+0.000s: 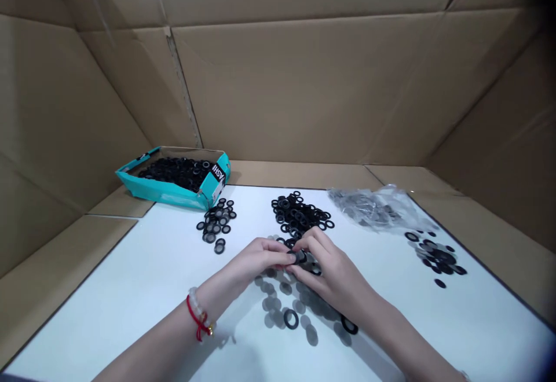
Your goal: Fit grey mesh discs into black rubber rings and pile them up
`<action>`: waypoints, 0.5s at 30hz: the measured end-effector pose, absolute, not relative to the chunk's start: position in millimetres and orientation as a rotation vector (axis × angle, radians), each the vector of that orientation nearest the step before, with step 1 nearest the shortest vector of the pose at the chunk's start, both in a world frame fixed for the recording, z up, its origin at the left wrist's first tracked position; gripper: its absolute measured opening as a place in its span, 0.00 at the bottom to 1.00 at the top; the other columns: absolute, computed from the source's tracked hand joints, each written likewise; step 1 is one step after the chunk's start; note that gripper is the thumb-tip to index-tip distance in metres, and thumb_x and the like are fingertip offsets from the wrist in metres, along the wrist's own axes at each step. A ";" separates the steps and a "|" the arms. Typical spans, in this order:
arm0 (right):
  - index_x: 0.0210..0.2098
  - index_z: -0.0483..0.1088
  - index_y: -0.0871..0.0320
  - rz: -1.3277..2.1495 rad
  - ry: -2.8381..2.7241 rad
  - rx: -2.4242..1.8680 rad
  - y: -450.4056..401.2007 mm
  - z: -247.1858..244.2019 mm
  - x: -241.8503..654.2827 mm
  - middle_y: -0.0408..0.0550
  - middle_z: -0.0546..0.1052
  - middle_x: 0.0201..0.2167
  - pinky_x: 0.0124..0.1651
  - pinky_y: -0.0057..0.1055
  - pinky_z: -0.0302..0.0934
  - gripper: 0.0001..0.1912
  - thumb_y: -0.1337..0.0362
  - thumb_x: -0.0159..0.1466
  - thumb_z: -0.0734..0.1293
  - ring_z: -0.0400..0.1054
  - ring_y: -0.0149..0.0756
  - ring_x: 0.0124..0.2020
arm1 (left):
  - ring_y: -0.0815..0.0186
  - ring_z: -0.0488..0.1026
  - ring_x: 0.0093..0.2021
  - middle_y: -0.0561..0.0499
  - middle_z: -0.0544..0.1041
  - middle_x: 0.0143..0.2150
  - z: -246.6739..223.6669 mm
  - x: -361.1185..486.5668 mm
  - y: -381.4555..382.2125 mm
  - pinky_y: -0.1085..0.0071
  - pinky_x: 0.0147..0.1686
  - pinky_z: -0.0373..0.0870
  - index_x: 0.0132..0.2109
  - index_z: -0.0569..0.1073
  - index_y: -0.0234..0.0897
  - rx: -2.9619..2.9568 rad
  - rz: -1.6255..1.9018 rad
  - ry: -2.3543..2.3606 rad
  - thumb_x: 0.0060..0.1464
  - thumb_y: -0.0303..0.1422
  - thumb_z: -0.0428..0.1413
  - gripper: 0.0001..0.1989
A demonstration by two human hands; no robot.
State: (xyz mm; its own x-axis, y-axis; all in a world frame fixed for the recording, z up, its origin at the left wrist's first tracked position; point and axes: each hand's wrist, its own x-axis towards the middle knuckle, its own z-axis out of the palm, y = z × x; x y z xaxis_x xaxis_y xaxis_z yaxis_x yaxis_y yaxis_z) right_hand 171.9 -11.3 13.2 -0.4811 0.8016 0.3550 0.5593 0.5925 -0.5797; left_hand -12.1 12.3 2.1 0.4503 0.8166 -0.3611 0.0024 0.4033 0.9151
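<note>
At the middle of the white table, my left hand (267, 257) pinches a small dark ring (294, 257) between thumb and fingers. Touching the same ring from the right is my right hand (332, 266), its fingers closed around it. Below the hands, grey translucent discs (285, 288) lie scattered, with a black ring (291, 318) among them and another black ring (348, 324) beside my right forearm. Just beyond the hands is a pile of black rings (302, 215). Parts of the discs and rings are hidden under my right hand.
A teal box (174, 194) full of black rings stands at the back left. Near it lies a group of rings with grey centres (217, 220). A clear plastic bag (369, 207) lies back right, dark discs (441, 257) nearer. Cardboard walls (282, 92) surround the table.
</note>
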 end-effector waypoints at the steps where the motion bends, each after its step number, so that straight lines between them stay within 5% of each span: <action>1: 0.42 0.64 0.57 0.524 -2.216 -1.080 -11.2 13.2 171.7 0.48 0.66 0.39 0.37 0.35 0.63 0.07 0.66 0.64 0.64 0.65 0.39 0.39 | 0.72 0.65 0.24 0.54 0.72 0.21 1.9 -12.0 12.2 0.75 0.26 0.56 0.24 0.76 0.33 1.015 0.631 0.966 0.41 0.37 0.64 0.11; 10: 0.56 0.62 0.50 0.786 -2.326 -0.870 -7.7 24.2 180.2 0.50 0.65 0.46 0.50 0.36 0.63 0.19 0.72 0.69 0.55 0.62 0.37 0.47 | 0.68 0.71 0.29 0.50 0.77 0.25 8.7 -14.5 14.0 0.72 0.37 0.63 0.29 0.79 0.32 0.999 0.631 0.927 0.38 0.34 0.65 0.10; 15: 0.50 0.65 0.53 0.850 -2.277 -0.861 -6.3 22.3 179.9 0.49 0.63 0.46 0.52 0.37 0.61 0.14 0.72 0.68 0.57 0.61 0.37 0.49 | 0.69 0.70 0.28 0.50 0.76 0.25 4.2 -14.2 13.2 0.72 0.35 0.62 0.30 0.79 0.32 1.038 0.593 0.956 0.39 0.35 0.64 0.11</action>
